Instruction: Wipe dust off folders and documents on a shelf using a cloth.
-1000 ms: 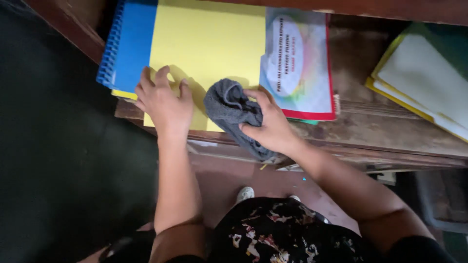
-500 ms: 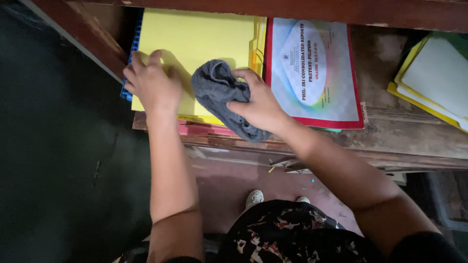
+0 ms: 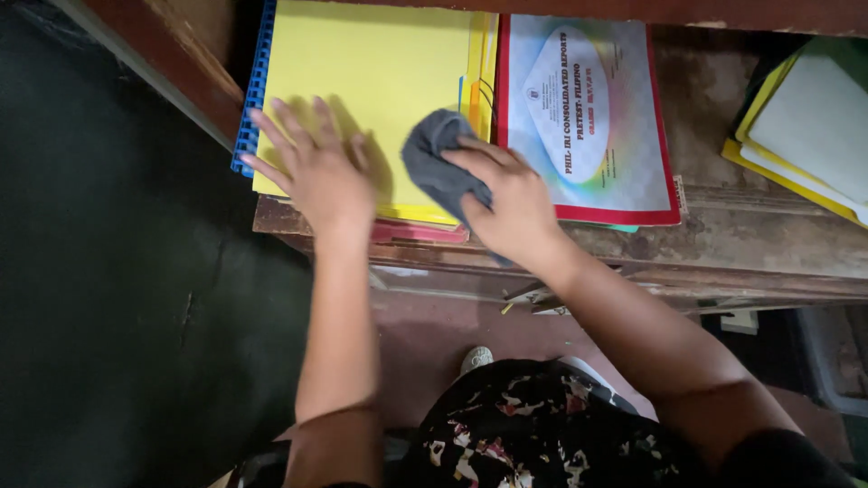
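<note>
A yellow folder [image 3: 380, 72] lies on top of a stack with a blue spiral-bound book [image 3: 250, 99] under it, on a worn wooden shelf [image 3: 768, 244]. My left hand [image 3: 316, 172] rests flat on the folder's near left part, fingers spread. My right hand [image 3: 506, 199] presses a grey cloth [image 3: 434, 163] onto the folder's right edge, near its lower corner. To the right of the folder lies a booklet with a red border and a pastel cover [image 3: 588, 117].
Yellow and white folders [image 3: 805, 126] are stacked at the shelf's right end. A pink folder edge [image 3: 416, 233] sticks out under the yellow stack. Dark floor [image 3: 108, 298] spreads at the left. My patterned dark clothing [image 3: 533, 434] and a shoe [image 3: 475, 359] show below.
The view has shifted so the stack sits closer. My left hand has opened flat on the folder. The cloth in my right hand has moved up and right along the folder.
</note>
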